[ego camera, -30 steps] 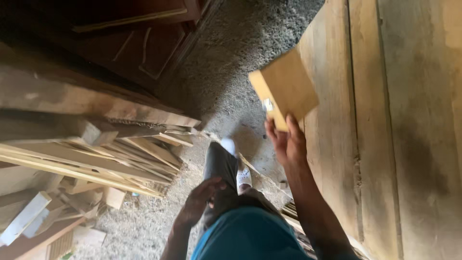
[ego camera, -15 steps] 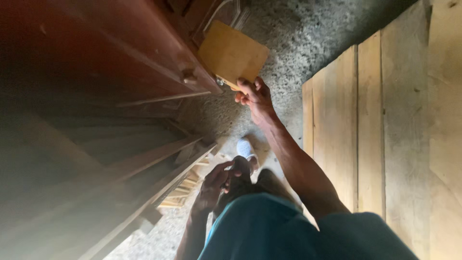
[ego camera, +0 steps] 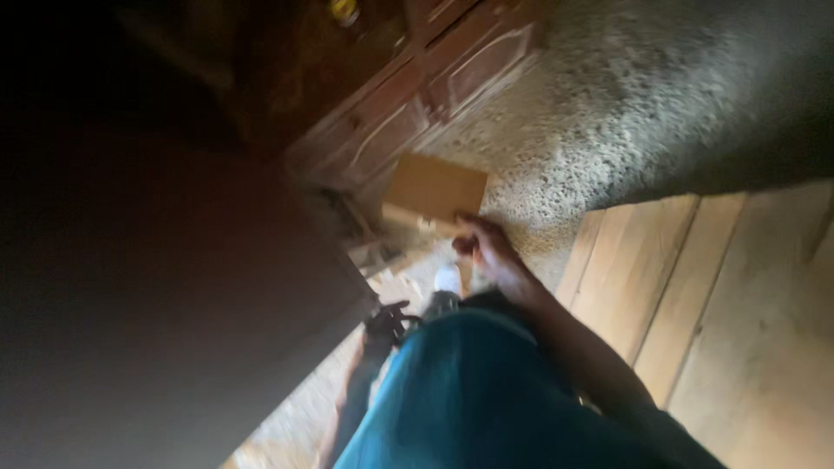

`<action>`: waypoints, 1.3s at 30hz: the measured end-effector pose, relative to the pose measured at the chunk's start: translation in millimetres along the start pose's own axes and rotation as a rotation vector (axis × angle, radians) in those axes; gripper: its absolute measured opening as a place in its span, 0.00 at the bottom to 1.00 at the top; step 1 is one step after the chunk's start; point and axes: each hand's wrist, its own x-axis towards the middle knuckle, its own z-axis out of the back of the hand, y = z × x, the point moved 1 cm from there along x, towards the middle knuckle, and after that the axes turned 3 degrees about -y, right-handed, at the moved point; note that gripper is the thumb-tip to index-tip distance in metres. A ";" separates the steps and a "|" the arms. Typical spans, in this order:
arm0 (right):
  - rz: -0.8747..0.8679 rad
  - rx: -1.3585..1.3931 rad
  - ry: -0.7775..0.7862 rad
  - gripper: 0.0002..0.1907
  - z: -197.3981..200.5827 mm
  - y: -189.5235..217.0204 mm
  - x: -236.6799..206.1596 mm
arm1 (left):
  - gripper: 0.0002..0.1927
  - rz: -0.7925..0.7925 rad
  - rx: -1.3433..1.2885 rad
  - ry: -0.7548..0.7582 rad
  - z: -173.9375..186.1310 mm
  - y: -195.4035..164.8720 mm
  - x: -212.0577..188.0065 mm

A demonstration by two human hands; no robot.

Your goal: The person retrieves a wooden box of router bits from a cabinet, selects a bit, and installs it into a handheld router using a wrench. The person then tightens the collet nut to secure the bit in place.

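— What does the right hand (ego camera: 488, 252) have?

— It is closed around the lower edge of a flat rectangular wooden board (ego camera: 434, 191), tan in colour. The board is lifted off the ground, out in front of the person, tilted a little.

— Where does that put the board against the rest?

— It sits just in front of a dark brown wooden cabinet (ego camera: 417, 87) with panelled doors, over the speckled gravel floor (ego camera: 625, 113). Whether board and cabinet touch cannot be told; the view is blurred.

— And the left hand (ego camera: 387, 323)?

— It hangs low beside the person's leg, in shadow, with fingers curled. It looks to carry nothing, but it is too dark to tell for certain.

— What else shows?

— Blue-green trousers (ego camera: 486, 391) fill the lower middle, and a white shoe (ego camera: 447, 280) peeks out below the right hand. To the right lie pale wooden planks (ego camera: 721, 304), side by side. A big dark panel (ego camera: 156, 304) covers the left part of the view, near the left hand.
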 end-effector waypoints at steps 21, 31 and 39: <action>-0.111 -1.043 0.476 0.18 -260.1 70.9 227.8 | 0.17 0.131 -0.896 -1.042 -180.5 -23.5 -30.8; -0.390 -1.520 1.177 0.19 -122.2 -58.6 85.7 | 0.24 -0.057 -1.045 -1.080 -165.0 15.2 -57.1; 0.598 -1.449 2.035 0.30 -174.1 -152.7 -55.5 | 0.16 -0.097 -1.212 -1.102 -106.3 114.9 -116.4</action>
